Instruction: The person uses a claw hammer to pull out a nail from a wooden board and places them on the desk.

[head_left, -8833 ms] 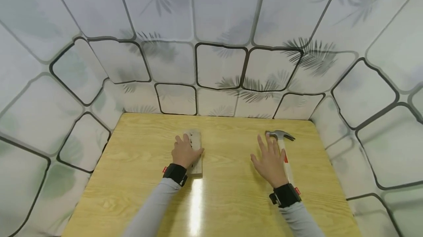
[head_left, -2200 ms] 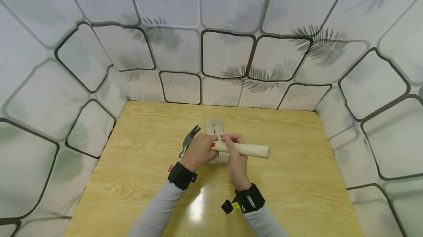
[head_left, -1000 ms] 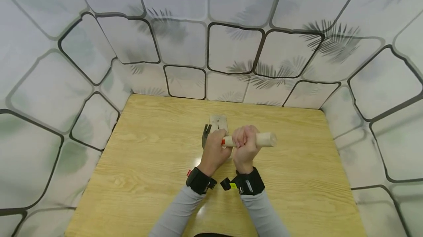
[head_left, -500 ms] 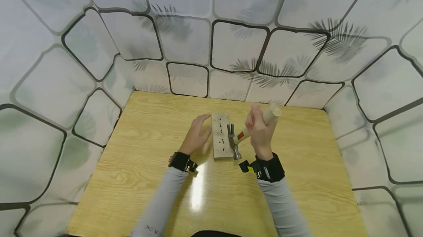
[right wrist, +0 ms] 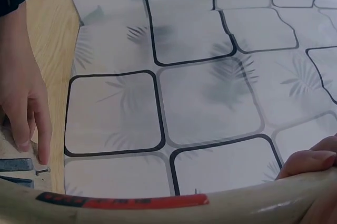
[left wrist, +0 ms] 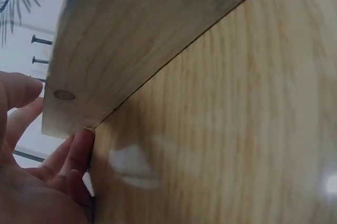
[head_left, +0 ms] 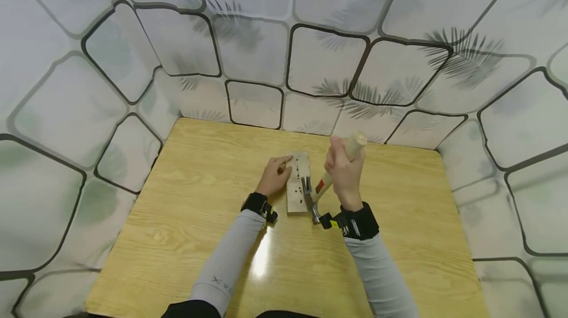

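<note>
A pale wooden board [head_left: 295, 202] lies on the table, with several nails [left wrist: 41, 40] standing up from it. My left hand [head_left: 274, 177] grips its far left part, fingers bent; in the left wrist view the lower fingertips press its edge and one digit reaches up beside the nails. My right hand [head_left: 346, 167] holds a claw hammer [head_left: 312, 201] by its wooden handle, butt end raised. The hammer's claw overlaps the board's right side in the head view, and its striking face points toward me. In the right wrist view the claw tips show close to a nail and the left fingertips.
The yellow wood-grain table [head_left: 191, 239] meets a patterned cloth wall [head_left: 253, 106] at the back and both sides. A black band with a small camera sits on each wrist.
The left hand has let go of the hammer and moved to the board's left side, its fingers closing in there. The right hand has swung the hammer from crosswise to slanted, with its head low.
</note>
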### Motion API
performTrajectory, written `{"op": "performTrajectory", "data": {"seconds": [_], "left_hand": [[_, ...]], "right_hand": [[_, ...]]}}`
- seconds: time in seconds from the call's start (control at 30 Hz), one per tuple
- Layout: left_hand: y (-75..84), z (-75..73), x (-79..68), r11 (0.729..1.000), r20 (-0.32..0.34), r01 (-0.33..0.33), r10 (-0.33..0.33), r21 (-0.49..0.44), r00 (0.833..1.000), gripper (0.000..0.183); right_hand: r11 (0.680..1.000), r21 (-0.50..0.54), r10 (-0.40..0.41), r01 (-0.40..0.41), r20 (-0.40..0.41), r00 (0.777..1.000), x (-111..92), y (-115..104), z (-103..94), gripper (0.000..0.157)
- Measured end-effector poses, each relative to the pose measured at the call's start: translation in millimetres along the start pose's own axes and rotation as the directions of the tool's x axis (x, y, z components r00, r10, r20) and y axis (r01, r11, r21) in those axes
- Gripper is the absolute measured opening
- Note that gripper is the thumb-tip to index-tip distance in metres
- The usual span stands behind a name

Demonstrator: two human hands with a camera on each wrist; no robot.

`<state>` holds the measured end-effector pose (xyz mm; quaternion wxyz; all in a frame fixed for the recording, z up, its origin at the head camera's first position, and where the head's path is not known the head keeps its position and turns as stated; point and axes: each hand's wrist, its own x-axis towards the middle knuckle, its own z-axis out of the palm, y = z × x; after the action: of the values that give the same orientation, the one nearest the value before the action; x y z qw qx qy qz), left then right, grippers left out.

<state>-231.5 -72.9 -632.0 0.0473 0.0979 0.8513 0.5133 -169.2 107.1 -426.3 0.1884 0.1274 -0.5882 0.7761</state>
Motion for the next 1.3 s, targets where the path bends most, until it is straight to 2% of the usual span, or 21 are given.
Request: {"op": "performTrajectory", "data": {"seconds": [0.13,0.23,0.4,0.53,0.67,0.77,0.9,1.03,1.13,1.3], "left_hand": [[-3.5,2.7,-1.5,0.999,-0.027,0.017,-0.017,-0.029,0.999,0.041],[-5.6,3.7,-3.2,0.997,-0.017,0.026,-0.027,-0.078,0.999,0.041],[-7.9,4.9,-1.6,0.993,-0.008,0.021,-0.023,-0.119,1.000,0.041],[-6.5,4.8,6.9,0.994,-0.032,0.024,-0.028,-0.103,0.999,0.043],[-5.8,4.2,24.6,0.998,-0.027,0.043,-0.044,-0.042,0.999,0.046],[-7.5,2.7,34.9,0.998,-0.060,0.057,-0.057,-0.005,0.997,0.041],[-6.9,1.0,43.2,0.997,-0.115,0.069,-0.071,-0.019,0.991,0.030],[-5.0,3.5,47.2,0.996,-0.127,0.091,-0.092,-0.017,0.988,0.028],[-3.0,4.9,45.8,0.993,-0.132,0.118,-0.119,-0.015,0.984,0.028],[-0.5,6.8,43.3,0.991,-0.142,0.129,-0.133,-0.039,0.981,0.028]], "right_hand": [[0.997,-0.032,0.069,-0.069,0.023,0.997,4,7,1.1,0.048],[0.990,-0.073,0.127,-0.125,0.034,0.991,8,13,1.8,0.048],[0.979,-0.080,0.188,-0.186,0.030,0.982,19,25,6.4,0.048],[0.978,-0.065,0.201,-0.199,0.037,0.979,28,33,11.9,0.048],[0.971,-0.063,0.231,-0.230,0.012,0.973,37,36,15.8,0.048],[0.960,-0.065,0.271,-0.271,-0.013,0.963,42,39,19.1,0.049],[0.950,-0.078,0.301,-0.303,-0.031,0.953,49,44,22.8,0.048],[0.939,-0.127,0.315,-0.320,-0.063,0.947,55,48,25.2,0.049],[0.919,-0.176,0.344,-0.352,-0.076,0.936,59,50,28.2,0.049],[0.894,-0.240,0.375,-0.378,-0.063,0.925,61,43,35.8,0.049]]}}
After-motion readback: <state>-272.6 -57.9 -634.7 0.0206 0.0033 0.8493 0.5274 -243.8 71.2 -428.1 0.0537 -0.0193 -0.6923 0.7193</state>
